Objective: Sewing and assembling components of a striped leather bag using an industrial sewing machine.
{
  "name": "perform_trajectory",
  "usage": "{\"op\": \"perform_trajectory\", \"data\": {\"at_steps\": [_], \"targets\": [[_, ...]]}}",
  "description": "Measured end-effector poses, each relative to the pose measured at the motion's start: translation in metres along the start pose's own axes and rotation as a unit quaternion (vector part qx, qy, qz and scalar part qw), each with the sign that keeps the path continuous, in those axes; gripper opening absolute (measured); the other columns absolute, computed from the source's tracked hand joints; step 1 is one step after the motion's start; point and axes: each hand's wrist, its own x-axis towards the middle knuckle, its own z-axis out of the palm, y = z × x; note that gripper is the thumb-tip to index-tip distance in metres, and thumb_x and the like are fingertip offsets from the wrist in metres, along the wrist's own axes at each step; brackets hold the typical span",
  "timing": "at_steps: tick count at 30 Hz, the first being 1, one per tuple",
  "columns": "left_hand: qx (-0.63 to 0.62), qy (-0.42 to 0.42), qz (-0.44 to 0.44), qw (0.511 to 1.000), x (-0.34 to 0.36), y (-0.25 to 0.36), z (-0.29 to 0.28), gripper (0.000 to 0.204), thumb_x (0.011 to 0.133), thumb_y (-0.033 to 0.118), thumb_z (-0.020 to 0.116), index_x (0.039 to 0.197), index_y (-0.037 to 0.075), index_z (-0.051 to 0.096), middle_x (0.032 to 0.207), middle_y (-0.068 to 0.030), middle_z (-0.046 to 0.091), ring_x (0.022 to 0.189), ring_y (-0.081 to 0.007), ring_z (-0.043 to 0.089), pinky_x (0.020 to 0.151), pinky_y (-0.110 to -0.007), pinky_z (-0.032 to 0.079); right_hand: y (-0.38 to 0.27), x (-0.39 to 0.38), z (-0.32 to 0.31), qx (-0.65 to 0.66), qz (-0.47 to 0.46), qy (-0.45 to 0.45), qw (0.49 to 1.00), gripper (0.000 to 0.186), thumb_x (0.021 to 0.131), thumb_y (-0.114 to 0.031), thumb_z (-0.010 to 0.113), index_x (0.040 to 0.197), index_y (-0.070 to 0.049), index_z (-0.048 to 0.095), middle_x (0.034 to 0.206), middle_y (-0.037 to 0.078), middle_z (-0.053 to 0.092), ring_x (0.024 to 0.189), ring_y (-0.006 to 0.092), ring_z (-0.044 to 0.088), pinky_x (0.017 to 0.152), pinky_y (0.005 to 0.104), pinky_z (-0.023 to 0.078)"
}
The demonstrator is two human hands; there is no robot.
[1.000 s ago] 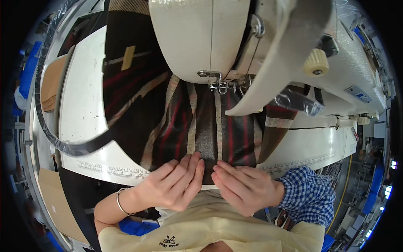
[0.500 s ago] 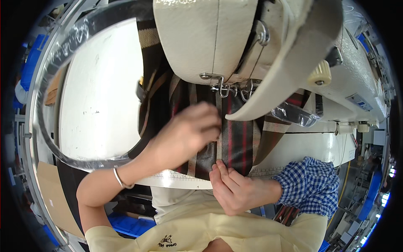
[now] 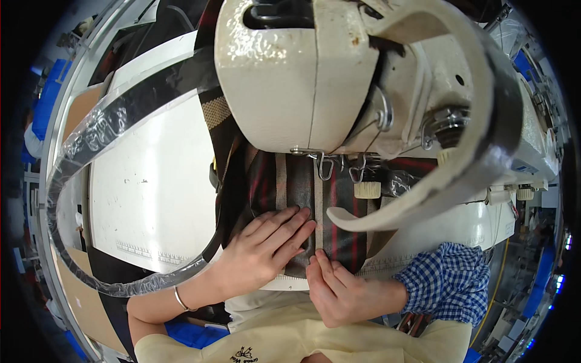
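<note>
Under the head of a white sewing machine (image 3: 272, 91) lies a dark piece of bag material (image 3: 299, 187) with red and beige stripes. My left hand (image 3: 263, 248) rests flat on its left part, fingers stretched toward the middle stripe. At the near edge my right hand (image 3: 339, 287) pinches the striped material between thumb and fingers. Wire thread guides (image 3: 327, 166) hang in front of the machine head, just beyond my fingertips. A long handle (image 3: 115, 127) in clear plastic wrap loops out to the left, joined to the dark piece. The needle point is hidden.
A curved cream machine part (image 3: 484, 133) arches over the work, its tip close to my right hand. The white table (image 3: 154, 199) has a ruler scale along its front. Brown cardboard (image 3: 91, 302) lies at the left, and a blue bin (image 3: 193, 333) is below.
My left hand, blurred and raised before, now lies flat on the material, lower in view. The plastic-wrapped handle appears lower and wider. My right hand keeps its pinch on the near edge.
</note>
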Motion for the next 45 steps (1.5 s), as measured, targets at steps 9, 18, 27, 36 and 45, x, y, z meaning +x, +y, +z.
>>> {"op": "perform_trajectory", "data": {"at_steps": [9, 18, 27, 36, 45], "targets": [[-0.035, 0.018, -0.001, 0.999, 0.008, -0.007, 0.003, 0.049, 0.077, 0.014, 0.073, 0.123, -0.002, 0.063, 0.123, -0.0161, 0.061, 0.114, -0.0294, 0.060, 0.089, -0.036, 0.053, -0.002, 0.000, 0.000, 0.016, 0.049, -0.034, 0.998, 0.032, 0.073, -0.015, 0.058, 0.086, 0.013, 0.066, 0.089, 0.024, 0.066, 0.091, 0.0382, 0.068, 0.073, 0.0340, 0.056], [-0.055, 0.037, 0.006, 0.998, 0.016, -0.023, -0.005, 0.041, 0.080, 0.016, 0.070, 0.116, -0.003, 0.065, 0.120, -0.0155, 0.062, 0.109, -0.0279, 0.061, 0.090, -0.037, 0.051, 0.005, 0.009, 0.002, 0.011, 0.074, -0.031, 0.997, 0.035, 0.070, -0.015, 0.059, 0.088, 0.014, 0.065, 0.093, 0.025, 0.065, 0.095, 0.0399, 0.067, 0.077, 0.0351, 0.057], [-0.032, 0.049, 0.020, 0.998, 0.023, -0.038, -0.009, 0.040, 0.080, 0.016, 0.071, 0.115, -0.003, 0.065, 0.120, -0.0147, 0.062, 0.107, -0.0279, 0.061, 0.090, -0.037, 0.052, 0.016, 0.015, 0.004, 0.006, 0.087, -0.036, 0.995, 0.036, 0.069, -0.013, 0.058, 0.090, 0.015, 0.064, 0.098, 0.026, 0.065, 0.099, 0.0399, 0.066, 0.083, 0.0386, 0.057], [-0.007, 0.066, 0.087, 0.994, 0.018, -0.042, -0.015, 0.041, 0.073, 0.010, 0.066, 0.112, -0.004, 0.066, 0.117, -0.0134, 0.063, 0.104, -0.0258, 0.061, 0.086, -0.035, 0.053, 0.026, 0.024, 0.004, -0.005, 0.101, -0.026, 0.995, 0.032, 0.072, -0.009, 0.059, 0.092, 0.014, 0.064, 0.099, 0.024, 0.064, 0.100, 0.0383, 0.066, 0.081, 0.0360, 0.058], [0.007, 0.090, 0.071, 0.993, 0.021, -0.043, -0.021, 0.044, 0.068, 0.010, 0.064, 0.110, -0.005, 0.067, 0.114, -0.0116, 0.063, 0.103, -0.0245, 0.061, 0.084, -0.035, 0.054, 0.035, 0.026, 0.004, -0.041, 0.111, -0.038, 0.992, 0.028, 0.074, -0.003, 0.062, 0.096, 0.015, 0.063, 0.101, 0.025, 0.063, 0.102, 0.0365, 0.066, 0.080, 0.0338, 0.058]]}}
